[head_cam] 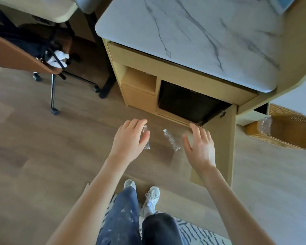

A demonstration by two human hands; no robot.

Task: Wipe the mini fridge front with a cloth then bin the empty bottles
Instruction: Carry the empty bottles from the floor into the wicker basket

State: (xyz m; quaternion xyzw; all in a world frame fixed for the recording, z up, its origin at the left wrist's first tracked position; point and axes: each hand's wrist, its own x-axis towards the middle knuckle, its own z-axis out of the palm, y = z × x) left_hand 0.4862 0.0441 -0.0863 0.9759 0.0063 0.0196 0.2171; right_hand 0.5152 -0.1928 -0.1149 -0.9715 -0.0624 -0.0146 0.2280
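Jeans [120, 218] and trainers [153, 195], foreground. Left hand [131, 137] — grip spread, over bottle 1 [146, 145] on the floor. Right hand [200, 147] — grip spread, beside bottle 2 [171, 140]. Step, apparently: binning. Next: close on both, carry to wicker basket [276, 141], right of mini fridge [187, 101].

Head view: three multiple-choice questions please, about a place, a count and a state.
1. Where is the binned bottle? A in the wicker basket; B on the marble top; C on the chair.
2. How many bottles are on the floor? A one; B two; C four.
3. The cabinet door before the mini fridge is: A shut; B missing; C open.
1 A: it shows inside. 2 B: one beside the right hand, one partly behind the left hand. 3 C: it stands swung out.
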